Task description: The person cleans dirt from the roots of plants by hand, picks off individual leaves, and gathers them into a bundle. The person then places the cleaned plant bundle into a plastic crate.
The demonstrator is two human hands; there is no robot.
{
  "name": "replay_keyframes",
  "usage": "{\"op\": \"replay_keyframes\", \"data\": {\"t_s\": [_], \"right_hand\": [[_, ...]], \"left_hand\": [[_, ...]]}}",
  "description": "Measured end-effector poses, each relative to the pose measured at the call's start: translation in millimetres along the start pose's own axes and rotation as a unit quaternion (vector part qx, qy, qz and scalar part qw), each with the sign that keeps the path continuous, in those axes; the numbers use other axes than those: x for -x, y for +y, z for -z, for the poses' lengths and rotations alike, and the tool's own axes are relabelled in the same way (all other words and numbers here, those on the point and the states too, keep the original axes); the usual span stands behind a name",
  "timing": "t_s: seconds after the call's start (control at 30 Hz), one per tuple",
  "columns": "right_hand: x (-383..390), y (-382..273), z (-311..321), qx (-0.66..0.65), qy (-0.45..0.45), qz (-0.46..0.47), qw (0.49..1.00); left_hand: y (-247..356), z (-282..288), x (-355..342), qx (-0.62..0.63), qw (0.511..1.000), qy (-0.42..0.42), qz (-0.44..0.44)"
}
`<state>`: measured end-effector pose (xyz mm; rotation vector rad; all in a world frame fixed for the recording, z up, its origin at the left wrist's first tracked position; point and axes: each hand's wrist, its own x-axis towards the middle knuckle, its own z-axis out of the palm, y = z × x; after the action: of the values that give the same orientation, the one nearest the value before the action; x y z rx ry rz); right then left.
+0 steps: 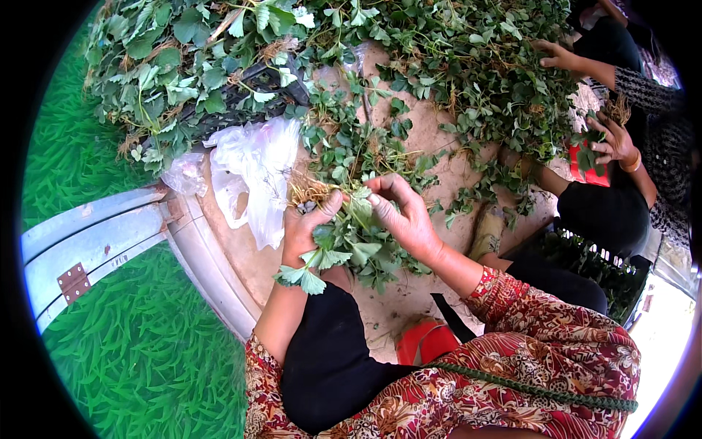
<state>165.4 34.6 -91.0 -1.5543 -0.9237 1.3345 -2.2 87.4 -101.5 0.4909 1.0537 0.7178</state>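
Note:
My left hand (311,223) is closed around a small bunch of strawberry seedlings (358,245). Their brown roots (307,192) stick up past the thumb, and the green leaves hang below, over the wrist. At the bunch's crown, just beside the left thumb, my right hand (408,216) pinches a stem between thumb and fingers. Both hands are above my lap and close together. Beyond them, more loose seedlings (365,146) lie scattered on the tan floor (417,124).
A black crate (263,86) heaped with seedlings stands at the far left, beside a white plastic bag (259,164). A big seedling pile (475,73) fills the back. At right, a co-worker's hands (614,139) handle seedlings. A metal panel (110,241) edges the left. A red object (425,342) lies by my lap.

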Motion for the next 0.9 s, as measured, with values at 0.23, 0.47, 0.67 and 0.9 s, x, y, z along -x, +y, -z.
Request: {"op": "replay_keyframes", "data": {"t_s": [0.23,0.47,0.67,0.9], "right_hand": [[5.5,18.2,-8.7,0.146,-0.015,0.141,0.979],[-19.0,74.0,34.7,0.243,0.089,0.097,0.961],[-97.3,74.2,113.9,0.452,0.079,0.014,0.889],[-117.4,72.9,161.1,0.670,-0.208,-0.050,0.711]], "left_hand": [[-2.0,2.7,4.6,-0.014,0.999,0.017,0.031],[-27.3,57.1,3.6,0.080,0.996,0.031,0.016],[-54.7,87.6,-11.0,0.065,0.990,-0.107,-0.062],[-39.3,72.6,10.3,0.125,0.984,-0.124,-0.007]]}}
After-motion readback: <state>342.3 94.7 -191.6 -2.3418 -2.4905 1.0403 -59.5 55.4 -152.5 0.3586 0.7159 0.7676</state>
